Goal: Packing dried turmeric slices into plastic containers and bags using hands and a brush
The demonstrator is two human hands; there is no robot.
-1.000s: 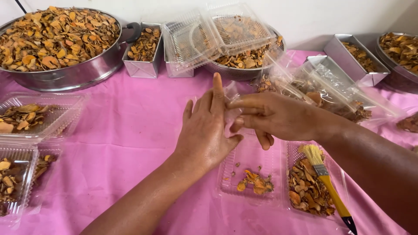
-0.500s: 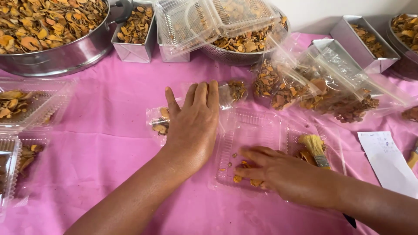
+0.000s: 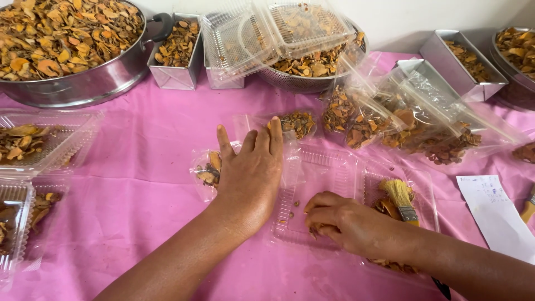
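My left hand (image 3: 251, 173) lies flat, fingers together, pressing on a small clear bag of dried orange-brown slices (image 3: 209, 170) on the pink tablecloth. My right hand (image 3: 348, 223) is inside an open clear plastic clamshell tray (image 3: 320, 167), its fingers curled down on a few dried slices at the tray's bottom. A brush with a yellow handle and pale bristles (image 3: 401, 200) rests in the tray's right half, just beside my right hand.
A big steel pot of dried slices (image 3: 67, 44) stands at the back left, next to steel tins (image 3: 178, 53) and a strainer (image 3: 312, 67) topped by clear trays. Filled bags (image 3: 407, 128) lie at right, filled clamshells (image 3: 33, 145) at left, a paper slip (image 3: 493, 214) at right.
My hands were together above the table; the left has dropped flat onto the small bag and the right has moved down into the clamshell tray. The view has shifted slightly.
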